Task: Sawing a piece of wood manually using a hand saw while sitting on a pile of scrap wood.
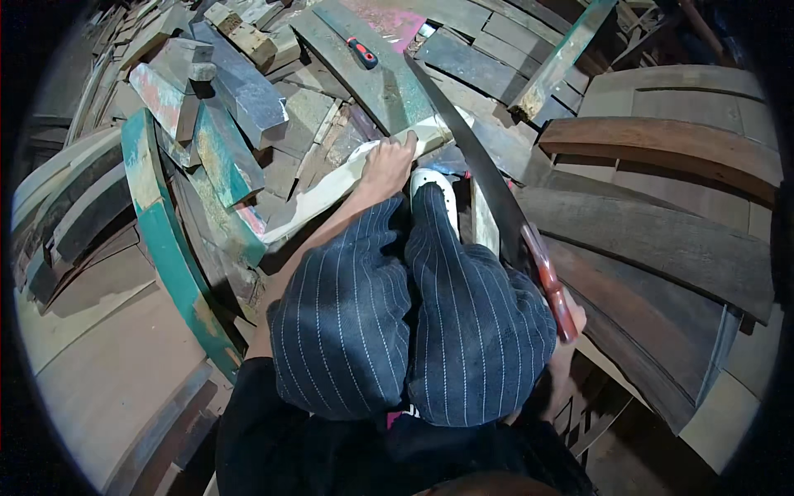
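- Gripping the handsaw (490,178) by its reddish-brown handle (549,285), the right hand (576,317) sits mostly behind it, so I cannot tell how each finger lies.
- I see the blade slant up and left across the far end of the pale wooden board (322,197); whether its teeth bite, I cannot tell from my feed.
- On that board, I have the left hand (389,168) laid with fingers bent over its upper face, near the white shoe (436,180).
- Beyond it, I make out a red-and-black-handled hand tool (361,53) lying on a green-painted plank (393,89).
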Tool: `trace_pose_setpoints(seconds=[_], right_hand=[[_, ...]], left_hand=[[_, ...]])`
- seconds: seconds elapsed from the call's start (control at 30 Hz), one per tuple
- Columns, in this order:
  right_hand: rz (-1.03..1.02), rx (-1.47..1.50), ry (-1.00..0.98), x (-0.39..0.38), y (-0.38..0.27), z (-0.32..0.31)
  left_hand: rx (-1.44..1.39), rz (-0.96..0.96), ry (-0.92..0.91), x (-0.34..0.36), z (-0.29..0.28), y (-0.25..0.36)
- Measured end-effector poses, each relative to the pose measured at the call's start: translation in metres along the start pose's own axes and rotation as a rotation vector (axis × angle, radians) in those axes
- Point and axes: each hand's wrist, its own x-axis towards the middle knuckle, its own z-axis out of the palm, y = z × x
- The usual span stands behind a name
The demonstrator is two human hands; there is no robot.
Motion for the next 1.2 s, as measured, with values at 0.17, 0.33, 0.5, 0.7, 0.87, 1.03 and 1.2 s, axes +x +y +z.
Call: trace_pose_setpoints(seconds=[0.17, 0.33, 0.5, 0.7, 0.87, 1.03, 1.2], right_hand=[[-0.260, -0.117, -0.036, -0.005, -0.006, -0.012], [-0.080, 0.174, -0.015, 0.058, -0.016, 0.053], [-0.083, 0.276, 0.029, 0.087, -0.018, 0.090], [-0.158, 0.016, -0.052, 0.003, -0.009, 0.002], [-0.167, -0.159, -0.070, -0.023, 0.003, -0.038], [-0.034, 0.095, -0.017, 0.030, -0.039, -0.003], [-0.051, 0.272, -0.066, 0.078, -0.004, 0.085]], left_hand=[[0.025, -0.096, 0.103, -0.041, -0.024, -0.036], [0.092, -0.063, 0.103, -0.027, -0.019, -0.017], [0.076, -0.059, 0.072, -0.025, -0.032, -0.016], [0.042, -0.110, 0.008, -0.031, -0.026, -0.025], [0.059, -0.055, 0.123, -0.031, -0.012, -0.026], [0.022, -0.059, 0.076, -0.022, -0.014, -0.015], [-0.030, -0.098, 0.025, -0.013, -0.025, -0.013]])
